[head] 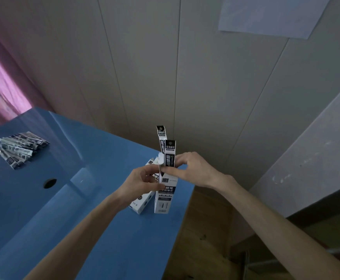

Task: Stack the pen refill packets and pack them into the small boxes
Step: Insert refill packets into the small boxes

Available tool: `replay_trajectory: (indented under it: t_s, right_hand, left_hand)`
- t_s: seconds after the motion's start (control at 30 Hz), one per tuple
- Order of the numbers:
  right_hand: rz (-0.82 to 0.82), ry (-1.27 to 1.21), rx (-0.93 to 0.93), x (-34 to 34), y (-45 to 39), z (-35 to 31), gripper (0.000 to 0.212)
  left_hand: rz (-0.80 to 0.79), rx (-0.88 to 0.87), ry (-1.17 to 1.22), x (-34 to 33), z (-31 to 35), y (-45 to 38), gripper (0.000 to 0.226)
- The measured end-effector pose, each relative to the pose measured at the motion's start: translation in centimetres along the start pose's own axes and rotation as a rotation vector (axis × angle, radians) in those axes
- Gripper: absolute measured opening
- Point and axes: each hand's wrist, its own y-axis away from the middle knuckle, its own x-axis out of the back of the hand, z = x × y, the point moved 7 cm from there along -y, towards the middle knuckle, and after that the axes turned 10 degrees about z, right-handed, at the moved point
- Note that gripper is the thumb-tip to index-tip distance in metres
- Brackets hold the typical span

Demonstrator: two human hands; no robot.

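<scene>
Box [163,199], white card with black panels, standing upright near the right edge of the blue table [108,229], top end open with a small white flap raised. Packets [170,153], black and white, stand upright in its mouth and rise well above the rim; one strip behind [161,132] reaches higher still. Print on box and packets is Chinese, in white on black; large characters show on the front packet and on the box's middle band, but none can be read with certainty, and the smaller lines are blurred. Right hand [195,168]: thumb and fingers pinched closed on the front packet just above the box mouth. Left hand [143,182]: fingers curled around the box's upper left side, holding it; its thumb is hidden behind the box. Second box [143,203], same print, leans just behind and left of the first, mostly covered by the left hand. Loose pile of packets [18,149] lies at the table's far left, well apart, lettering too small to make out. Round dark hole [50,183] in the tabletop. Beige panelled wall [165,67] behind; pink curtain [1,87] at left, cut off by the edge; pale sheet [272,15] fixed high on the wall; wooden floor [205,239] at lower right.
</scene>
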Motion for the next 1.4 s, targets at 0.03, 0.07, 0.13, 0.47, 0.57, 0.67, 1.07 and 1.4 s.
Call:
replay_trajectory:
  t_s: [0.03, 0.07, 0.13, 0.47, 0.57, 0.67, 1.07, 1.4]
  right_hand:
    - [0.023, 0.073, 0.040, 0.3, 0.1, -0.4, 0.068]
    - [0.054, 0.168, 0.099, 0.5, 0.1, -0.8, 0.071]
    - [0.108, 0.307, 0.204, 0.7, 0.2, -1.6, 0.070]
    - [0.172, 0.274, 0.106, 1.3, -0.2, -1.7, 0.066]
    - [0.269, 0.214, 0.132, 2.3, 0.2, -2.4, 0.067]
    - [0.292, 0.040, 0.126, 3.0, 0.3, -2.8, 0.051]
    - [0.414, -0.436, -0.011, 2.4, 0.9, -1.6, 0.026]
    - [0.096, -0.173, -0.033, 0.1, 1.7, -0.1, 0.026]
  left_hand:
    - [0.000, -0.006, 0.002, 0.0, 0.1, 0.0, 0.044]
    - [0.000, -0.014, 0.003, 0.1, 0.1, 0.0, 0.044]
    - [0.019, -0.028, -0.004, 0.2, 0.3, -0.1, 0.045]
    - [0.080, -0.134, -0.015, 0.7, 1.2, 0.1, 0.044]
    - [0.068, -0.132, -0.004, 0.7, 1.3, 0.2, 0.046]
    - [0.051, -0.123, 0.004, 0.6, 1.3, 0.1, 0.045]
    - [-0.006, -0.072, 0.093, -0.4, 0.8, 0.6, 0.045]
    - [0.026, 0.019, 0.249, -1.3, -0.5, -0.1, 0.045]
